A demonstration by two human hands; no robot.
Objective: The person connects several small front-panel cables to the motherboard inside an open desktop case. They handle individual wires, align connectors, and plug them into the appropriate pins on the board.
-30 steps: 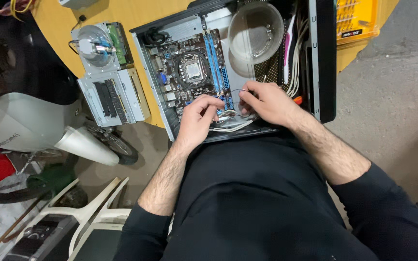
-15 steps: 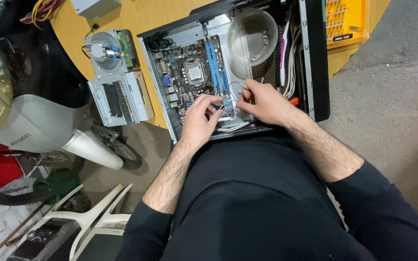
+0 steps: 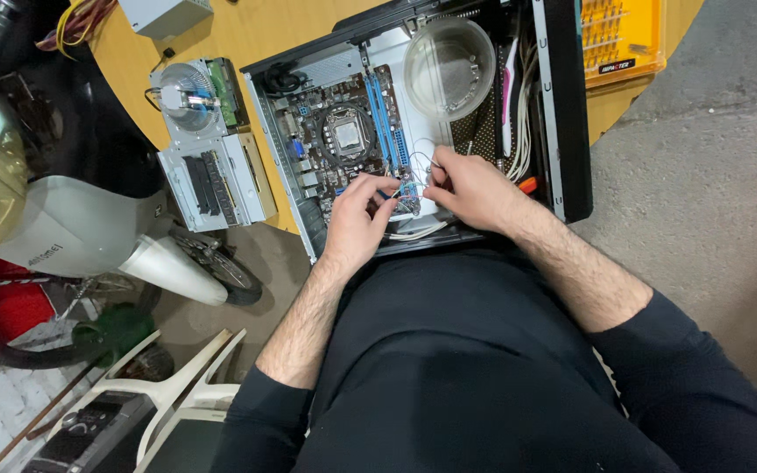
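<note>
An open computer case (image 3: pixel 573 131) lies on a round wooden table (image 3: pixel 247 35), with a motherboard (image 3: pixel 343 140) inside. My left hand (image 3: pixel 357 219) rests on the board's near edge, fingertips pinching thin front-panel wires (image 3: pixel 400 194). My right hand (image 3: pixel 470 188) sits just to the right, its fingers closed on the same small wires and connectors at the board's lower right corner. A clear plastic bowl (image 3: pixel 449 66) stands inside the case beyond my right hand. White cables (image 3: pixel 413 232) loop under my hands.
A CPU cooler with fan (image 3: pixel 187 95) and a silver drive unit (image 3: pixel 216 180) lie left of the case. An orange screwdriver bit box (image 3: pixel 619 39) sits at the table's far right. A scooter (image 3: pixel 89 236) and white plastic chair (image 3: pixel 177 394) stand on the floor at left.
Both hands have shifted slightly along the board's near edge and drawn closer together over the wires. The view has drifted a little.
</note>
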